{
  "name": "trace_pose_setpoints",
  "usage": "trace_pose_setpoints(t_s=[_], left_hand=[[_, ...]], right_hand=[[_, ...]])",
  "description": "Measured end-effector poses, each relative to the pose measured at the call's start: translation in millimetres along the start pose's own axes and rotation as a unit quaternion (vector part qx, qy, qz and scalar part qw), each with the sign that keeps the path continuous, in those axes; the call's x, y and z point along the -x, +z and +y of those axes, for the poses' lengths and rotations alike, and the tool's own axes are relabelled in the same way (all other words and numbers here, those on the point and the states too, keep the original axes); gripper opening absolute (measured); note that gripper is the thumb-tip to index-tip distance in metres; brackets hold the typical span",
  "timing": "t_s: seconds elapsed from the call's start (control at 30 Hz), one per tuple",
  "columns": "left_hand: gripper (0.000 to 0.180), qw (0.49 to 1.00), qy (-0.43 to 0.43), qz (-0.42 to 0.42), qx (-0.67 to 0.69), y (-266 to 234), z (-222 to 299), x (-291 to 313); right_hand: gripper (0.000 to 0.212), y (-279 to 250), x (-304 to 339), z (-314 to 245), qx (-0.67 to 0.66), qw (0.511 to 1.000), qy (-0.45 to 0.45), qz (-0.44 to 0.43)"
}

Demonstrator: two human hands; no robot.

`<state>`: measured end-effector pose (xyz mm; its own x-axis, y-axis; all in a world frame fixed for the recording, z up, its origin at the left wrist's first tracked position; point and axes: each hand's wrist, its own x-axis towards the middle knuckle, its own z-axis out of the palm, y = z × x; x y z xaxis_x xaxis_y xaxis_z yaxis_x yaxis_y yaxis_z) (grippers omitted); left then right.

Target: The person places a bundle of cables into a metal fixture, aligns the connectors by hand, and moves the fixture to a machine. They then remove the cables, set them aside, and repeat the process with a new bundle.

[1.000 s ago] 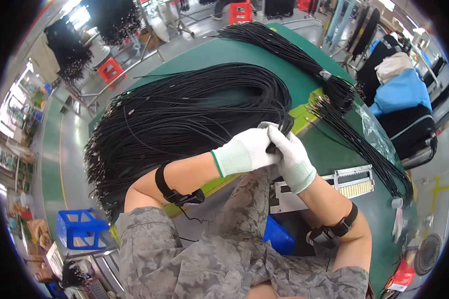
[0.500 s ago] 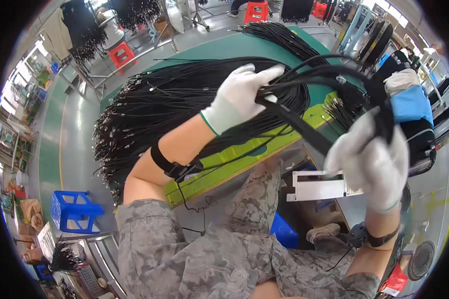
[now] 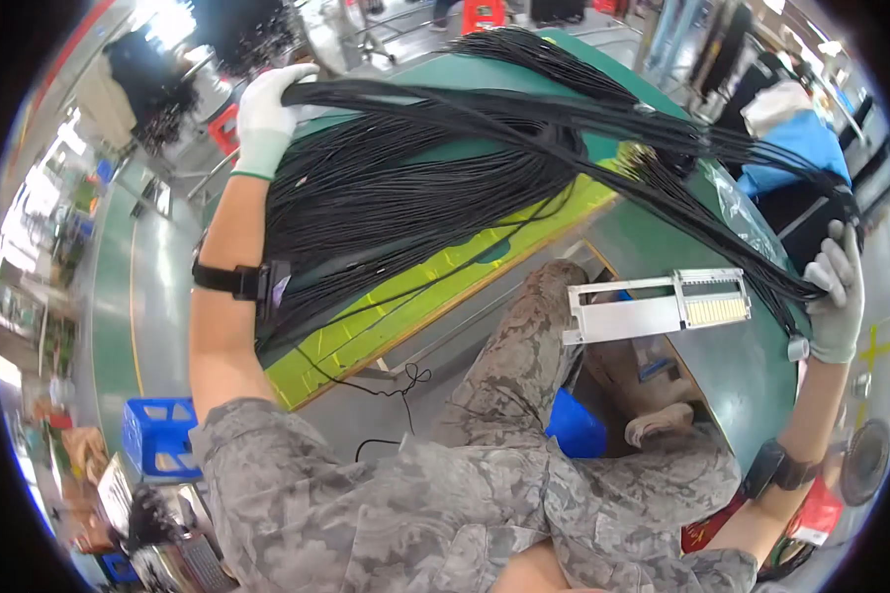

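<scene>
A bundle of long black cables (image 3: 653, 196) is stretched across the table between my gloved hands. At the far left, my left hand (image 3: 267, 111) is closed round its looped end, held above the table. My right hand (image 3: 835, 296) grips the bundle at the right, fingers curled. A small white piece (image 3: 798, 348) hangs just below that hand. One strand group fans out above it to the right, toward a dark bag. Beneath the stretched bundle lies a large heap of black cables (image 3: 396, 198), partly hidden by it.
More black cables (image 3: 544, 61) lie at the table's far end. A white metal frame (image 3: 628, 321) sits at the near table edge, beside a yellow-green strip (image 3: 405, 306). A blue cloth (image 3: 796, 153) rests at the right. A blue stool (image 3: 158, 440) stands on the floor at left.
My hands have moved far apart, left hand up and leftward, right hand outward to the right. The cable bundle, bent in a loop before, is now drawn out long.
</scene>
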<state>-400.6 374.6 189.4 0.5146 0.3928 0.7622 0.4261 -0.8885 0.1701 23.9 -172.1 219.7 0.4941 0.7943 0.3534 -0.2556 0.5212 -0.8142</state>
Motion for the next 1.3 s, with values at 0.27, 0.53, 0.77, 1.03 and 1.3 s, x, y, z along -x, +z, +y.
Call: trace_pose_setpoints(t_s=[0.27, 0.53, 0.77, 1.03, 1.3], left_hand=[[0.033, 0.969, 0.141, -0.194, 0.055, 45, 143, -3], [0.027, 0.836, 0.407, -0.301, 0.213, 195, 418, 20], [0.061, 0.861, 0.425, -0.192, 0.203, 268, 486, 61], [0.049, 0.874, 0.142, -0.423, 0.192, 239, 364, 93], [0.059, 0.889, 0.222, -0.386, 0.108, 226, 372, 124]], right_hand=[[0.020, -88, 129, -1, -0.020, 0.912, 0.049, 0.406], [0.021, -269, 391, -114, 0.329, 0.664, -0.059, 0.669], [0.044, -222, 362, -100, 0.789, 0.235, 0.096, 0.560], [0.081, -134, 163, 78, 0.779, 0.595, 0.118, 0.159], [0.065, -115, 109, 132, 0.724, 0.641, 0.220, 0.125]])
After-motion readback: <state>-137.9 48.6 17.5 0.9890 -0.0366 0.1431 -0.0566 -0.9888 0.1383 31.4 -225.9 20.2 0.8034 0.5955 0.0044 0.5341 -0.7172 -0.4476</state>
